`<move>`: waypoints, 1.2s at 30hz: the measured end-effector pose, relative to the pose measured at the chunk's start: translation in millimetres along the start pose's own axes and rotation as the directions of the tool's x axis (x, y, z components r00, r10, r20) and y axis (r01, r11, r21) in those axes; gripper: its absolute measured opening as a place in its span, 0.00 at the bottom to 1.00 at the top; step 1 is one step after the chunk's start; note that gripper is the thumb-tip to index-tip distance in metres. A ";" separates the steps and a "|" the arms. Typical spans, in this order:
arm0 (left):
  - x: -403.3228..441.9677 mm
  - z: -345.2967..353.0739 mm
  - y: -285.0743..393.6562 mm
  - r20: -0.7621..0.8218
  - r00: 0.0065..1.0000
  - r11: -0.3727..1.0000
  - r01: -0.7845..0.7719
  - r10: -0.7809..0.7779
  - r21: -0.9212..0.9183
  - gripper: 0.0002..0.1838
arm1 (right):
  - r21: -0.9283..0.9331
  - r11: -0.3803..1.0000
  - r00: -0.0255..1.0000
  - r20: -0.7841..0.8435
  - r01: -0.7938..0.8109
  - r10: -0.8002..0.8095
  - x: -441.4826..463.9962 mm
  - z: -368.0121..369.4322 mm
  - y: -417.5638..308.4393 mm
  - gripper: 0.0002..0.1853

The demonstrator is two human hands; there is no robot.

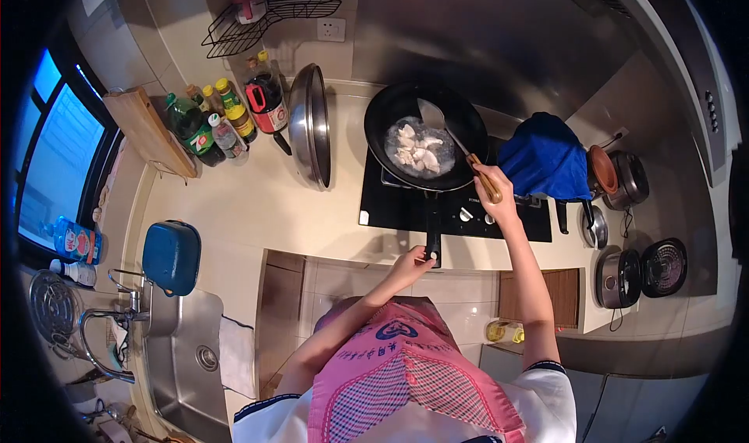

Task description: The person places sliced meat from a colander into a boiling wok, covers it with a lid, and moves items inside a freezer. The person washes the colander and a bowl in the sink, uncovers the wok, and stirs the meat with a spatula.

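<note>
A black wok sits on the stove's left burner, with pale chunks of food in bubbling liquid at its bottom. My right hand is closed around the wooden handle of a spatula; its metal blade rests inside the wok, by the far side of the food. Lower down, my left hand is at the end of the black wok handle, fingers closed on it.
Left of the wok stands a large pan lid on edge, near several bottles. A blue cloth covers something to the right. The sink and a blue basin are at lower left; a small cooker is at right.
</note>
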State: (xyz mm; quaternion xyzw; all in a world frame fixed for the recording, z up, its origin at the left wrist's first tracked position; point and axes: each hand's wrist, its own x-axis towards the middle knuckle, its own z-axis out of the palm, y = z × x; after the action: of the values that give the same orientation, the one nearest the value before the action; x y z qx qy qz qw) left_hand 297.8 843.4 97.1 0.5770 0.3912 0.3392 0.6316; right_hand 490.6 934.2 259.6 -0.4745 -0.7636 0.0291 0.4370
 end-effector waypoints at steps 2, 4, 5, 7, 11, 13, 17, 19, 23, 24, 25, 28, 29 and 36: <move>0.1 0.6 -0.5 0.000 1.000 1.000 0.002 -0.002 0.007 0.17 | -0.052 0.998 0.997 0.071 -0.027 0.031 -3.0 -7.2 0.0 0.13; 1.0 0.0 0.8 -0.002 1.000 1.000 0.001 -0.001 0.013 0.17 | -0.043 0.999 0.997 0.071 -0.023 0.026 -6.1 -9.6 1.1 0.14; 0.9 -0.6 0.8 0.005 1.000 1.000 0.003 -0.003 0.015 0.17 | -0.054 0.998 0.995 0.085 -0.044 0.048 -8.9 -10.8 1.0 0.14; 0.4 -1.0 0.3 0.014 1.000 1.000 0.007 -0.007 0.014 0.17 | -0.059 0.997 0.994 0.099 -0.046 0.052 -12.4 -12.7 -0.4 0.14; 1.2 -1.3 0.9 0.025 1.000 1.000 0.015 -0.015 -0.009 0.17 | -0.073 0.997 0.993 0.114 -0.004 0.013 -14.9 -11.5 -1.0 0.15; 1.5 -0.8 -0.2 0.028 0.999 1.000 0.016 -0.016 -0.012 0.17 | -0.086 0.996 0.989 0.146 0.037 -0.024 -12.7 -8.7 -0.6 0.15; 2.0 -2.4 -1.6 0.038 0.999 0.999 0.024 -0.023 -0.031 0.17 | -0.104 0.995 0.981 0.194 0.003 0.017 -11.1 -6.8 -3.3 0.15; 1.8 -1.3 -4.3 0.038 0.999 0.999 0.031 -0.030 -0.031 0.17 | -0.104 0.994 0.970 0.243 0.014 0.012 -14.0 -5.7 -2.3 0.15; 4.5 -1.9 -9.6 0.054 0.998 0.998 0.011 -0.007 -0.064 0.17 | -0.103 0.994 0.974 0.225 0.031 -0.007 -12.4 -2.3 -8.1 0.15; 4.5 -2.2 -9.0 0.063 0.998 0.998 0.019 -0.015 -0.059 0.17 | -0.102 0.994 0.974 0.227 0.033 -0.009 -10.3 -1.1 -8.0 0.15; 4.1 -2.3 -8.8 0.062 0.998 0.998 0.021 -0.017 -0.061 0.17 | -0.108 0.993 0.974 0.228 0.037 -0.011 -9.1 0.2 -7.7 0.15; 1.8 -3.9 -0.2 0.061 0.998 0.998 0.038 -0.034 -0.056 0.17 | -0.122 0.992 0.970 0.241 0.038 -0.007 -9.7 2.4 -6.8 0.15; 1.7 -4.2 1.0 0.066 0.997 0.997 0.047 -0.043 -0.060 0.16 | -0.129 0.991 0.966 0.257 0.039 -0.005 -9.4 2.9 -6.2 0.15; 2.5 -5.1 4.2 0.080 0.996 0.997 0.047 -0.042 -0.059 0.16 | -0.150 0.988 0.953 0.304 0.040 0.008 0.8 8.7 -6.6 0.14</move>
State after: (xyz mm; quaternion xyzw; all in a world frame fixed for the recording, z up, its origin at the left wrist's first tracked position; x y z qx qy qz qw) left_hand 294.5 848.4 100.8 0.5614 0.3682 0.3137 0.6714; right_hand 479.9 934.4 257.8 -0.4904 -0.8255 0.0392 0.2766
